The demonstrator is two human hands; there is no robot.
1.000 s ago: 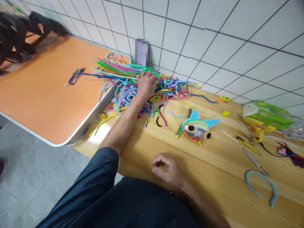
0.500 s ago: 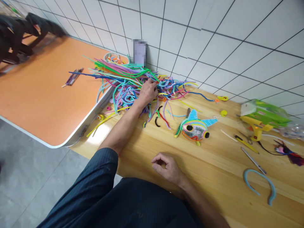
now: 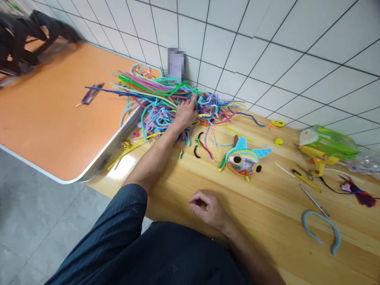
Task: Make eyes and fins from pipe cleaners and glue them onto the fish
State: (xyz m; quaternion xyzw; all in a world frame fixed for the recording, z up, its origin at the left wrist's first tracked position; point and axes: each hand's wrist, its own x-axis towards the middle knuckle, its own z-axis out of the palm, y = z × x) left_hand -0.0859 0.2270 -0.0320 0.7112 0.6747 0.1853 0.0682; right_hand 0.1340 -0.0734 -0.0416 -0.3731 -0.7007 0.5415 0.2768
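Observation:
A tangled heap of colourful pipe cleaners (image 3: 158,118) lies against the tiled wall. My left hand (image 3: 187,113) is on this heap, fingers spread and the index finger stretched forward; I see nothing gripped in it, though its fingertips partly sink among the stems. Close to my body, my right hand (image 3: 209,209) rests on the wooden table (image 3: 261,229), fingers curled towards the thumb around a bare hollow. Beyond it sits a fish-like figure (image 3: 243,160) made of pipe cleaners, with blue fins and black-and-yellow eyes. Short black and red pipe-cleaner pieces (image 3: 204,148) lie between figure and heap.
On the right are a yellow glue gun (image 3: 319,160), a yellow cutter (image 3: 307,181), a silver pen-like tool (image 3: 314,200), a blue curved band (image 3: 322,223) and a green package (image 3: 329,142). A blurred phone-like panel (image 3: 176,65) leans on the wall. An orange table (image 3: 59,118) adjoins at left.
My left hand has spread its fingers, with the index finger now pointing out over the heap; before, they were bunched downward into it. My right hand has stayed in place.

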